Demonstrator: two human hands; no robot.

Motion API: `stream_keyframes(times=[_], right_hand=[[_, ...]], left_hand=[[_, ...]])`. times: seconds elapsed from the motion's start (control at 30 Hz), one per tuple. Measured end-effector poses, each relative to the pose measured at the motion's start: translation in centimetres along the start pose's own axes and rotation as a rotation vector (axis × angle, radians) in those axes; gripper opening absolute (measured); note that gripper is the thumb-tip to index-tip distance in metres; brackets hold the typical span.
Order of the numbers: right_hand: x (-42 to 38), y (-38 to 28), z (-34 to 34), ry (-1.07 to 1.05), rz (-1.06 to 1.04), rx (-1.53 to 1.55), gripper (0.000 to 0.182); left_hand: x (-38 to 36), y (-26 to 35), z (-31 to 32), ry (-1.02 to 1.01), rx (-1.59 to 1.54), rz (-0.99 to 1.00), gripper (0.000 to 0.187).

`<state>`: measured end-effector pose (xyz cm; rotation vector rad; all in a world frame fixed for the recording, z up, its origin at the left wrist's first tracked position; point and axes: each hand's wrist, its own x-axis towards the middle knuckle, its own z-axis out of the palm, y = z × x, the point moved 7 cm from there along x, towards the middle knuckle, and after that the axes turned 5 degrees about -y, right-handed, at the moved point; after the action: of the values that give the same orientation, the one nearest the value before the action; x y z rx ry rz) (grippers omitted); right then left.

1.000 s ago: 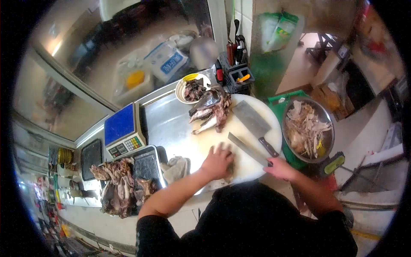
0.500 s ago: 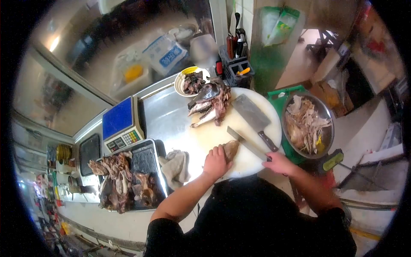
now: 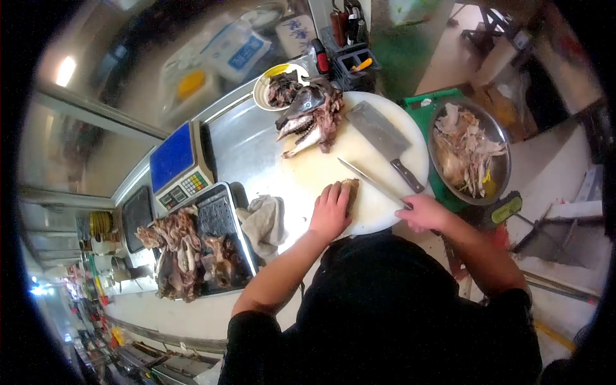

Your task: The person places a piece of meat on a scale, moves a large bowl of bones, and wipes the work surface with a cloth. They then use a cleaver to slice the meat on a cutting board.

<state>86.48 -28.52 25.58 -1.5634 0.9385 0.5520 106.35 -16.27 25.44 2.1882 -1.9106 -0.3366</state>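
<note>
My left hand [image 3: 331,211] is closed over a brown piece of meat [image 3: 353,187] near the front of the round white cutting board [image 3: 375,215]. Its fingers cover most of the piece. In my right hand [image 3: 423,213] is the handle of a knife [image 3: 374,182], whose long blade slants up and left, just right of the meat and seemingly apart from it. A cleaver [image 3: 377,130] with a brown handle lies flat on the board beyond the knife. Dark cooked animal heads or jaws [image 3: 312,117], with bare bone showing, rest at the board's far left edge.
A bowl of dark meat [image 3: 281,90] stands behind the board. To the right is a metal basin [image 3: 507,162] of pale scraps. At left are a grey cloth [image 3: 263,224], a metal tray [image 3: 236,212] with meaty bones, and a scale [image 3: 173,157]. A knife holder [image 3: 350,54] stands at the back.
My view has tilted, so the board sits higher in it. The knife blade now looks narrower, turned more edge-on. My left hand covers more of the meat.
</note>
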Motion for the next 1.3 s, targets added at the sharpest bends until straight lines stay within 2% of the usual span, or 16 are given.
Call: stream_keyframes(times=[0.07, 0.17, 0.23, 0.3, 0.33, 0.37, 0.43, 0.57, 0.63, 0.67, 0.77, 0.8, 1.0, 1.07, 1.13, 1.3], right_hand=[[0.4, 0.4, -0.1, 0.046, -0.055, -0.003, 0.041], [0.6, 0.2, -0.3, 0.078, -0.117, -0.033, 0.04], [0.5, 0.2, -0.3, 0.069, -0.092, -0.006, 0.041], [0.4, 0.4, -0.1, 0.062, -0.064, 0.026, 0.043], [0.3, 0.6, -0.2, 0.064, -0.052, 0.049, 0.042], [0.3, 0.7, -0.2, 0.064, -0.04, 0.069, 0.042], [0.5, 0.9, -0.1, 0.061, -0.048, 0.096, 0.041], [0.2, 0.4, -0.2, 0.08, -0.064, 0.156, 0.041], [0.5, 0.7, -0.1, 0.079, -0.087, 0.164, 0.042], [0.6, 0.7, -0.1, 0.077, -0.111, 0.172, 0.044], [0.8, 0.7, 0.0, 0.091, -0.089, 0.097, 0.047], [0.8, 0.8, 0.1, 0.089, -0.085, 0.103, 0.047], [0.6, 0.5, 0.1, 0.107, -0.026, 0.052, 0.053], [-0.7, -1.9, 0.3, 0.286, -0.385, -0.193, 0.052], [-2.2, -3.3, 0.6, 0.227, -0.32, -0.2, 0.052], [-4.5, -4.7, 1.1, 0.145, -0.217, -0.279, 0.049]], left_hand=[[0.2, 0.1, 0.0, -0.011, -0.004, 0.021, 0.085], [0.6, -0.2, -1.0, -0.061, -0.078, -0.174, 0.08], [0.2, -1.4, -0.7, -0.4, -0.23, -0.606, 0.064], [0.9, -1.9, -2.4, -0.32, -0.098, -0.444, 0.048], [0.9, -2.0, -2.8, 0.039, 0.141, -0.112, 0.039], [1.0, 0.0, -4.9, 0.075, 0.421, 0.089, 0.038], [0.9, 0.7, -3.4, -0.114, 0.238, 0.503, 0.038], [2.5, 1.3, -2.1, -0.253, 0.302, 0.62, 0.041], [3.4, -0.9, -2.7, -0.609, 0.218, -0.003, 0.063], [3.1, -2.0, -2.1, -0.569, 0.132, -0.193, 0.074], [1.5, -2.7, -1.2, -0.331, -0.027, -0.352, 0.064], [1.1, -2.6, -0.9, -0.047, -0.176, -0.206, 0.068], [0.3, -0.8, -0.4, -0.013, -0.197, -0.104, 0.069], [0.1, -0.5, -0.4, -0.035, -0.196, -0.115, 0.068], [0.2, 0.7, -1.6, 0.117, -0.114, 0.051, 0.064], [0.9, 0.7, 0.0, 0.089, -0.101, 0.118, 0.054]])
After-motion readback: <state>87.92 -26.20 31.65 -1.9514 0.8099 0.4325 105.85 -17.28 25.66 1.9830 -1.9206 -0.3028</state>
